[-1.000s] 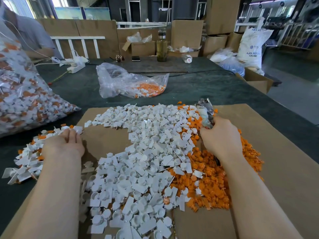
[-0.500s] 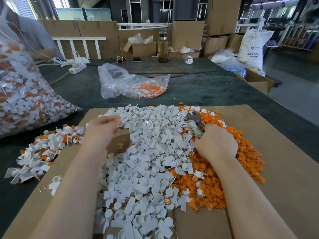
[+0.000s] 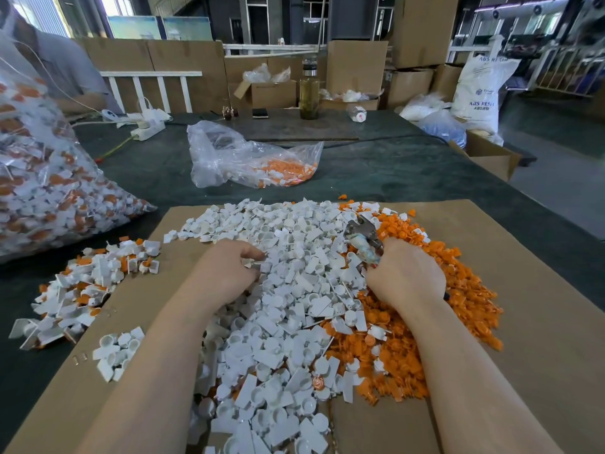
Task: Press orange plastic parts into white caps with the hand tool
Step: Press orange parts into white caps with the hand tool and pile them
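Left hand (image 3: 226, 273) pinching a white cap (image 3: 262, 265), right hand (image 3: 406, 276) gripping hand tool (image 3: 363, 239)

White caps (image 3: 288, 290) and orange parts (image 3: 425, 322) crowd the cardboard's (image 3: 540, 322) middle; bare cardboard lies right, open counter (image 3: 393, 172) beyond the plastic bag (image 3: 242, 158).

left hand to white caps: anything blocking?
Nothing visible. The left hand is already at the white cap pile, its fingers curled at a cap on the pile's left edge. Whether it is gripped cannot be told.
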The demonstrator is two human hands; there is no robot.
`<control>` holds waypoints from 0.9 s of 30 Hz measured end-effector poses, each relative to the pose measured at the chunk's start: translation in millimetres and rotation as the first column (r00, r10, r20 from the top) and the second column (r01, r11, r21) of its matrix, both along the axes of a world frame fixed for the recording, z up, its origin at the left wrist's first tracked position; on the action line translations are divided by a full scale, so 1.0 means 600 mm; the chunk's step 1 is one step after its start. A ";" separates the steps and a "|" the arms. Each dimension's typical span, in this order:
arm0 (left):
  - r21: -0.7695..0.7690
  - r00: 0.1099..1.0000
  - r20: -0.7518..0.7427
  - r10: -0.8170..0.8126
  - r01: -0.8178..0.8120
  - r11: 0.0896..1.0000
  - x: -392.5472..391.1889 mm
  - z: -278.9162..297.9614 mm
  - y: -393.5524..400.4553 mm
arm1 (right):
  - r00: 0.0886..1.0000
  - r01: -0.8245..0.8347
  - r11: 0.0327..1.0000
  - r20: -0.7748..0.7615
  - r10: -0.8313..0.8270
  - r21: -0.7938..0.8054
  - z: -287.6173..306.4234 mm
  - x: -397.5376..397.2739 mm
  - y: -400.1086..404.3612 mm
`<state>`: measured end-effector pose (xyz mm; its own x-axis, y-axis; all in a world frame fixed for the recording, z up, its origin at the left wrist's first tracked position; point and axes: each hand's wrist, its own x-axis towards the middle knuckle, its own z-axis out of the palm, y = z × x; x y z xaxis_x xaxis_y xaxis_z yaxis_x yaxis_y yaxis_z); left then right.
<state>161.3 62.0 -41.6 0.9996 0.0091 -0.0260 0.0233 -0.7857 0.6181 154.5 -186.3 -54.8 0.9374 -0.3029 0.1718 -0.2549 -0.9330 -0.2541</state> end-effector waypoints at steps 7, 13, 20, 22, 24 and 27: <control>-0.137 1.000 0.008 0.005 -0.004 0.991 -0.005 0.003 -0.001 | 0.998 0.008 1.000 -0.059 -0.009 -0.008 0.005 -0.004 -0.002; -0.135 1.000 0.009 0.017 -0.016 0.991 -0.008 0.009 -0.003 | 0.996 0.006 1.000 -0.085 -0.004 0.022 0.010 -0.004 -0.003; -0.147 0.997 -0.016 0.069 -0.071 0.987 -0.005 0.010 -0.006 | 0.998 0.035 0.998 -0.051 -0.033 0.047 0.011 -0.005 0.000; -0.154 0.997 -0.020 0.074 -0.076 0.985 -0.005 0.012 -0.009 | 0.999 0.032 0.997 -0.003 -0.032 0.065 0.011 -0.005 -0.002; -0.150 0.997 -0.020 0.075 -0.077 0.986 -0.006 0.013 -0.010 | 0.998 0.014 0.997 0.061 -0.019 0.074 0.012 -0.005 -0.002; -0.173 0.996 -0.030 0.078 -0.083 0.981 -0.007 0.014 -0.011 | 0.987 -0.032 0.992 0.160 0.012 0.122 0.013 -0.004 0.000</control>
